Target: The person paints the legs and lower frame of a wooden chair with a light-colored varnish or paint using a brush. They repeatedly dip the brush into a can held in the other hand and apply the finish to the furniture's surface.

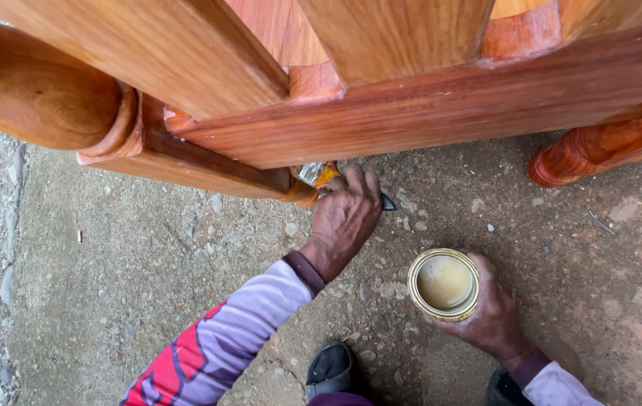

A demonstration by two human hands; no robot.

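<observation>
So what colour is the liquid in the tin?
Pale creamy beige, in the tin; head view.

A paintbrush (pixel 321 175) with a metal ferrule and amber-wet bristles presses against the underside of a reddish wooden rail (pixel 441 105). A small round gold-rimmed tin (pixel 443 284), open and upright, holds pale tan liquid above the gravelly ground (pixel 148 256).

The left hand (pixel 343 218) holds a brush (pixel 319 174) under the wooden frame (pixel 441 105); the tin (pixel 443 283) sits nearer, right, in the right hand (pixel 495 316)
</observation>
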